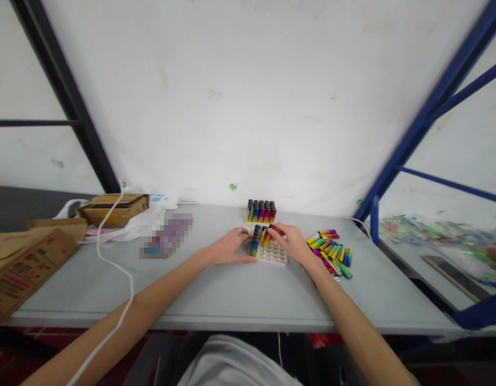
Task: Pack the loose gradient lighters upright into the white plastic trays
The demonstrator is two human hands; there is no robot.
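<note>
Lighters of slim rainbow-coloured plastic are stood in a rectangular white pocketed tray, one red-and-yellow lighter pinched by the right hand, the edge flanked by the left hand, fingers parted, the probably light, stiff, slick bodies best gripped high

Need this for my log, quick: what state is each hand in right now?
Left hand: open, spread at the left edge of the pale tray.
Right hand: closed on a red-and-yellow lighter.
</note>
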